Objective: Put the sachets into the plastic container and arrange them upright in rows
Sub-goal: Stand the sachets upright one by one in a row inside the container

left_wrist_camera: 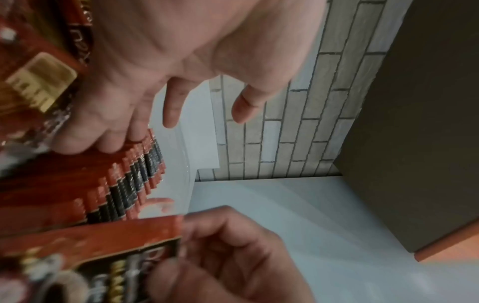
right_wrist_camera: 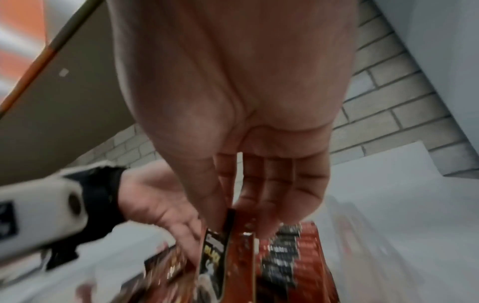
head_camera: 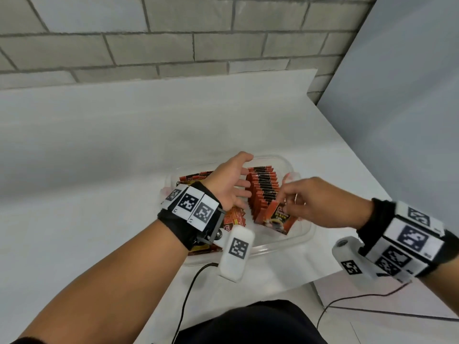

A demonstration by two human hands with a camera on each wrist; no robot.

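A clear plastic container (head_camera: 295, 240) sits on the white table. Inside it a row of red-and-black sachets (head_camera: 264, 188) stands upright, seen too in the left wrist view as the row of sachets (left_wrist_camera: 124, 180). My left hand (head_camera: 233, 181) is open, its straight fingers laid against the left side of that row. My right hand (head_camera: 301, 198) pinches one sachet (head_camera: 277, 217) by its top edge at the near end of the row; the right wrist view shows this pinched sachet (right_wrist_camera: 220, 246) between thumb and fingers. Loose sachets (head_camera: 233, 217) lie flat under my left wrist.
More sachets (head_camera: 196, 176) lie at the container's far left. The white table (head_camera: 99, 150) runs back to a brick wall (head_camera: 173, 33); a grey panel (head_camera: 409, 95) stands on the right. Cables (head_camera: 188, 281) hang off the near table edge.
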